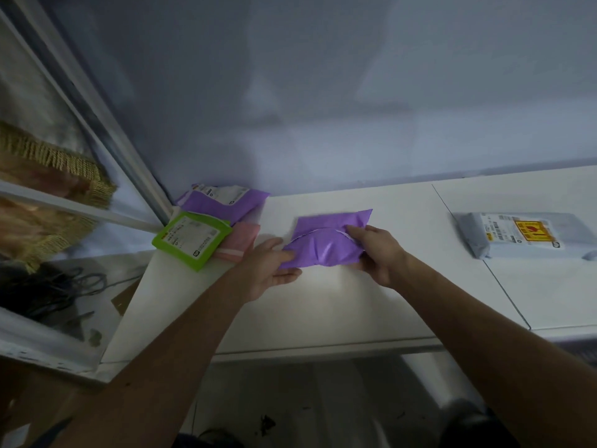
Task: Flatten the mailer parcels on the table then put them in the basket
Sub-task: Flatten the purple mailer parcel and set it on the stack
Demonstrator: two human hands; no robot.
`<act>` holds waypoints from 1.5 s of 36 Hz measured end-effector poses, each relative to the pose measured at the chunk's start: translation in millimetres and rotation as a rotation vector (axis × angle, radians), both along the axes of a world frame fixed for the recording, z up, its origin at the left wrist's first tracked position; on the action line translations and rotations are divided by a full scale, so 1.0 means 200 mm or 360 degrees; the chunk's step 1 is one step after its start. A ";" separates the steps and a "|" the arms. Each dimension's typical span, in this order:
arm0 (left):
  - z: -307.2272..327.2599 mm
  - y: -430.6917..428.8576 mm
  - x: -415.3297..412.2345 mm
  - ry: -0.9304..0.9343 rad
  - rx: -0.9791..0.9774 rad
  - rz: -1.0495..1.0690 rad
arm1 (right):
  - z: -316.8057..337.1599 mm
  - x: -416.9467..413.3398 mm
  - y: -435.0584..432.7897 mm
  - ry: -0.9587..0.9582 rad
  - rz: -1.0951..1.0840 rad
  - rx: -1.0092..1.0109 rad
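Observation:
A purple mailer parcel sits in the middle of the white table, puffed up in its lower half. My left hand holds its left edge between thumb and fingers. My right hand grips its right edge, fingers curled over the top. At the table's far left corner lie another purple mailer, a green mailer with a white label, and a pink mailer partly under the green one. No basket is in view.
A grey parcel with a yellow and red label lies on the adjoining table at the right. A wall runs behind the tables. A window frame and dark cables are at the left.

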State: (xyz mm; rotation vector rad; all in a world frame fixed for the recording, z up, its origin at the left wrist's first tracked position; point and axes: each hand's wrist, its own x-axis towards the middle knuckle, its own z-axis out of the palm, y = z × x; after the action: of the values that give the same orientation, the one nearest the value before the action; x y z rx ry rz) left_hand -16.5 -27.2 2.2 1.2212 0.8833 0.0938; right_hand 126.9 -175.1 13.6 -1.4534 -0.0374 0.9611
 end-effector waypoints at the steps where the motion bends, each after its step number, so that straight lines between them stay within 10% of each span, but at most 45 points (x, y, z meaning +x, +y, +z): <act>1: 0.00 0.00 0.01 0.0040 0.0072 -0.0015 | 0.02 -0.01 0.01 0.0011 0.0018 -0.0003; 10: 0.02 -0.03 0.01 -0.0124 0.0620 -0.0571 | 0.09 -0.03 0.07 0.0234 -0.0182 0.0186; 20: 0.04 0.04 0.01 -0.0139 0.0803 -0.0167 | 0.10 0.01 0.08 0.0199 -0.0072 0.0365; 25: 0.10 0.03 -0.01 -0.0262 0.0492 -0.0183 | 0.03 0.10 0.04 -0.0348 -0.0071 -0.0110; 31: 0.05 0.06 0.00 -0.0182 0.0355 -0.0276 | 0.01 0.11 0.01 -0.0191 0.0144 -0.0018; 48: -0.06 0.13 -0.02 0.0214 0.0883 -0.0400 | -0.05 0.09 -0.01 -0.0409 0.0348 -0.0545; 54: -0.01 0.12 0.04 0.0286 0.1611 -0.0572 | -0.06 0.08 0.05 -0.1104 0.0541 -0.0838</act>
State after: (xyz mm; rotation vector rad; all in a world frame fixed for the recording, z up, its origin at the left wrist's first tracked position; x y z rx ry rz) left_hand -7.9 -4.0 -0.6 2.3470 0.7581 0.1506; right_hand 142.4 -164.3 0.7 -2.2704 -0.5920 0.7110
